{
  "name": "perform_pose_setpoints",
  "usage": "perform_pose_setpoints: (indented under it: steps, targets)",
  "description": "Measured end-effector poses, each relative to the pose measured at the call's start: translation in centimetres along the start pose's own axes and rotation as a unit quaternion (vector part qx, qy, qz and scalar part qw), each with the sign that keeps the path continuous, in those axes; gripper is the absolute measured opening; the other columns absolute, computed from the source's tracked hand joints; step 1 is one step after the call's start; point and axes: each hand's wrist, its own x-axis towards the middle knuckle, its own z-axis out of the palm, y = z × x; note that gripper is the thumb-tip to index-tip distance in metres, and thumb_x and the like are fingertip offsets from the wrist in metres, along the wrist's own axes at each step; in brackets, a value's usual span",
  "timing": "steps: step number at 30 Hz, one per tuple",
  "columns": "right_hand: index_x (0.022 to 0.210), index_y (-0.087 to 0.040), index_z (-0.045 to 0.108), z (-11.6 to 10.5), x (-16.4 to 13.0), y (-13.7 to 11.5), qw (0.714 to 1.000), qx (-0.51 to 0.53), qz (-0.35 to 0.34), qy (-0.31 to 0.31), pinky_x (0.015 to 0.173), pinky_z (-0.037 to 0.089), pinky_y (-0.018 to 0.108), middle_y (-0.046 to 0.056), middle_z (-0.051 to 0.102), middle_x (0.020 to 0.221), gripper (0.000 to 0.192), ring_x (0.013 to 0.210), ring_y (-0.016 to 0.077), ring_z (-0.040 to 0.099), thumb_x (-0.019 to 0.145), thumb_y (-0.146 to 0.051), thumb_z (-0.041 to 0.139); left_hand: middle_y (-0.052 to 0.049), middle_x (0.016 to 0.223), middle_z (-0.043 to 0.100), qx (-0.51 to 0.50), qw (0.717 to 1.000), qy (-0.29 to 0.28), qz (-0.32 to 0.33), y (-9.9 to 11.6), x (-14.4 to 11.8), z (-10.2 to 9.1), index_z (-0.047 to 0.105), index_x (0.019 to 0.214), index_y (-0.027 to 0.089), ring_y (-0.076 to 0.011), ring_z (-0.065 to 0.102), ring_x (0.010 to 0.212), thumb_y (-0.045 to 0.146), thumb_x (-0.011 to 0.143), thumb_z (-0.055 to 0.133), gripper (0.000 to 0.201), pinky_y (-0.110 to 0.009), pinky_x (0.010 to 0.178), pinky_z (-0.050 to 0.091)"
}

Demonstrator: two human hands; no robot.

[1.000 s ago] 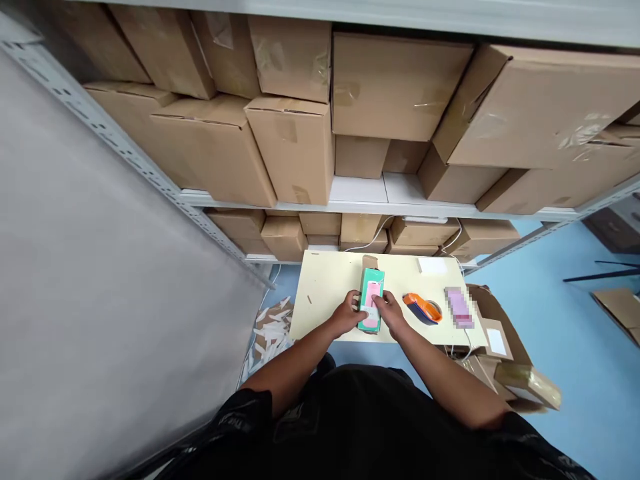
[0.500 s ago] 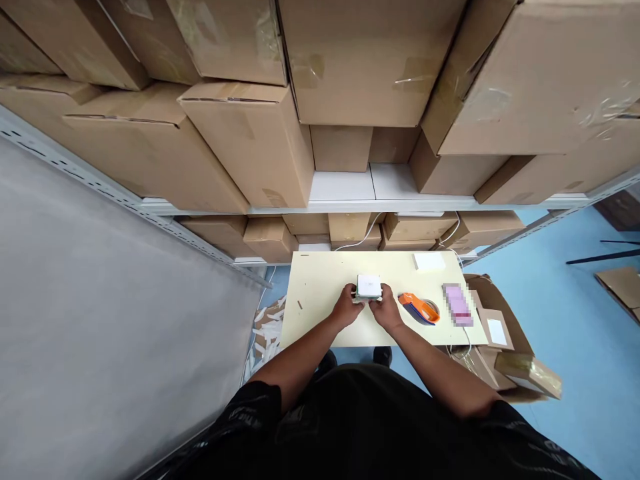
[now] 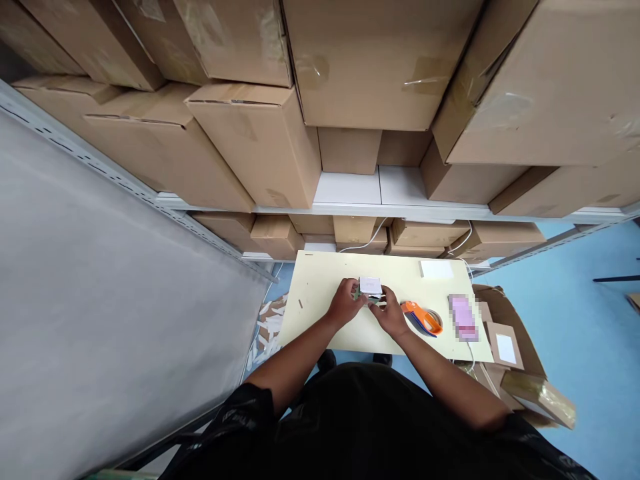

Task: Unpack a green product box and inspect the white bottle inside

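Both hands, left hand (image 3: pixel 344 304) and right hand (image 3: pixel 391 316), clamp a small box (image 3: pixel 371 287) left of the tape dispenser (image 3: pixel 423 317), white end up, long axis upright.

No legible text, label, brand, number or sign. The white face of the small box (image 3: pixel 371 286), at centre frame, is too small to read.

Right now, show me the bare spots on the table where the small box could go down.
Bare: the table's left part, beyond the left hand, and the far strip up to the white card. Crowded: right of the right hand, with tape dispenser and pink item. Both hands hold the small box.
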Motion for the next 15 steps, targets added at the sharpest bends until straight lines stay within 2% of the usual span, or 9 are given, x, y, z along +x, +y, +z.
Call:
perform_pose_setpoints:
  steps: [2, 4, 6, 8, 11, 15]
  targets:
    - [0.121, -0.027, 0.060, -0.1, 0.3, -0.7, 1.000, 0.006, -0.010, 0.019, 0.080, 0.052, 0.039, 0.007, 0.065, 0.116, 0.052, 0.095, 0.0244, 0.061, 0.076, -0.046, 0.077, -0.006, 0.109, 0.062, 0.019, 0.999, 0.010, 0.031, 1.2, 1.1, -0.5, 0.063, 0.101, 0.022, -0.0222, 0.061, 0.100, 0.034, 0.088, 0.072, 0.020, -0.036, 0.092, 0.052]
    - [0.106, -0.027, 0.062, -0.1, 0.6, -1.2, 0.999, 0.008, -0.015, 0.039, 0.076, 0.049, 0.037, 0.004, 0.064, 0.100, 0.039, 0.086, 0.0241, 0.057, 0.077, -0.048, 0.076, -0.006, 0.106, 0.062, 0.028, 0.998, 0.008, 0.049, 1.9, 2.3, -0.8, 0.066, 0.096, 0.022, -0.0222, 0.062, 0.099, 0.037, 0.094, 0.064, 0.016, -0.036, 0.095, 0.051]
    - [0.091, -0.028, 0.059, -0.1, 0.9, -1.6, 0.999, -0.008, -0.008, 0.048, 0.072, 0.044, 0.035, 0.000, 0.059, 0.083, 0.029, 0.077, 0.0230, 0.053, 0.080, -0.050, 0.074, -0.008, 0.113, 0.062, 0.044, 0.998, -0.008, 0.052, 2.1, 3.1, -0.7, 0.069, 0.105, 0.022, -0.0237, 0.062, 0.105, 0.039, 0.098, 0.059, 0.021, -0.037, 0.099, 0.050]
    - [0.082, -0.029, 0.054, -0.1, 1.0, -1.9, 0.998, -0.042, 0.008, 0.048, 0.067, 0.039, 0.034, -0.003, 0.053, 0.072, 0.028, 0.068, 0.0216, 0.048, 0.082, -0.051, 0.072, -0.010, 0.122, 0.061, 0.080, 0.995, -0.035, 0.042, 2.0, 3.5, -0.5, 0.069, 0.119, 0.022, -0.0278, 0.060, 0.116, 0.039, 0.093, 0.065, 0.031, -0.040, 0.105, 0.048]
    - [0.080, -0.029, 0.050, -0.1, 1.1, -2.2, 0.995, -0.093, 0.029, 0.037, 0.062, 0.032, 0.032, -0.005, 0.053, 0.068, 0.032, 0.062, 0.0194, 0.046, 0.078, -0.049, 0.075, -0.011, 0.126, 0.059, 0.134, 0.989, -0.067, 0.020, 1.6, 3.4, -0.5, 0.068, 0.126, 0.023, -0.0337, 0.055, 0.124, 0.038, 0.081, 0.078, 0.048, -0.043, 0.107, 0.047]
    - [0.079, -0.028, 0.049, 0.1, 1.3, -2.5, 0.992, -0.122, 0.035, 0.016, 0.061, 0.031, 0.031, -0.005, 0.056, 0.071, 0.036, 0.063, 0.0184, 0.048, 0.072, -0.044, 0.080, -0.010, 0.119, 0.060, 0.166, 0.979, -0.113, -0.021, 1.7, 3.2, -0.9, 0.072, 0.108, 0.024, -0.0314, 0.062, 0.110, 0.040, 0.077, 0.078, 0.036, -0.041, 0.097, 0.051]
